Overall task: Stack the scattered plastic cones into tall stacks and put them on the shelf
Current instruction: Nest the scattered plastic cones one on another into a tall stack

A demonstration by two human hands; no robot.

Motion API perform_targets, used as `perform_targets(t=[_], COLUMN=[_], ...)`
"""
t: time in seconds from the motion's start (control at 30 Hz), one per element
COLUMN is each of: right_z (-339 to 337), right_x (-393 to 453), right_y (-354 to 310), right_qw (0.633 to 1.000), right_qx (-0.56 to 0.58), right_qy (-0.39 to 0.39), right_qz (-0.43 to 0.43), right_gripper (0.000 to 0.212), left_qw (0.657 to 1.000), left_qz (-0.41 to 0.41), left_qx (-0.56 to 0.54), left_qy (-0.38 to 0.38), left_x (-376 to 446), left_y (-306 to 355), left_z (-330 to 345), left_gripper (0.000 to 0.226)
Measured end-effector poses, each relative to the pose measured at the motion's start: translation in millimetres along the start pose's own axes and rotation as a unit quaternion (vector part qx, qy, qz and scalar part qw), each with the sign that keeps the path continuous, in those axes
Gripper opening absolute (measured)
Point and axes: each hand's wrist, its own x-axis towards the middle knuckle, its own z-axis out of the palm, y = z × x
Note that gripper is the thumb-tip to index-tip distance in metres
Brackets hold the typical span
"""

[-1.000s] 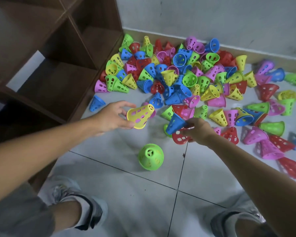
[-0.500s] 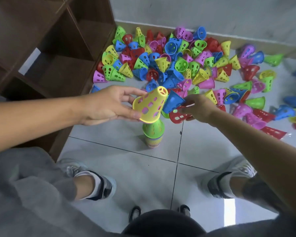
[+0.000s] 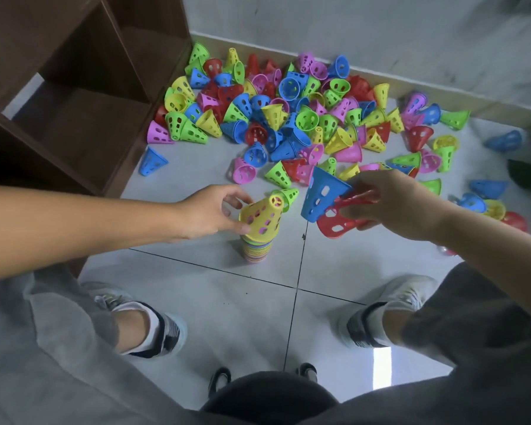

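At the centre of the frame the left hand (image 3: 210, 211) curls thumb and fingers round a yellow cone (image 3: 262, 217), its grip closed on the perforated plastic wall; the cone sits narrow end up atop the stack (image 3: 257, 251), a ribbed column of many-coloured rims standing on the glossy grey tiled floor (image 3: 233, 305). Just right, the right hand (image 3: 390, 204) pinches a blue cone (image 3: 321, 194) and a red cone (image 3: 339, 220) together, both tilted and off the floor. The heap of loose cones (image 3: 288, 118), smooth and dotted with holes, spreads across the upper middle. The dark wooden shelf (image 3: 83, 118) fills the upper left.
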Motion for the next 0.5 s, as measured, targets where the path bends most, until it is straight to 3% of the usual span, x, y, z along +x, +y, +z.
perform_targets(t=[0.1,0.27,0.4,0.5], right_z=[2,-5,-9,-3], right_x=[0,-4,-7,-5], right_y=[-10,-29,-44,-47], right_qw=[1.000,0.998,0.993,0.992], right_qx=[0.017,0.002,0.076,0.082], right_qy=[0.002,0.019,0.021,0.029], right_qz=[-0.007,-0.052,-0.087,-0.096], right_gripper=[0.026,0.027,0.028,0.027], left_qw=[0.999,0.994,0.988,0.987], left_qz=[0.009,0.105,0.150,0.159], left_qx=[0.026,0.003,-0.017,-0.011], left_qy=[0.026,0.010,-0.008,0.018], left_x=[0,-8,-10,-7], left_y=[10,54,78,81], left_z=[-8,-11,-4,-2], left_gripper=[0.064,0.076,0.063,0.059])
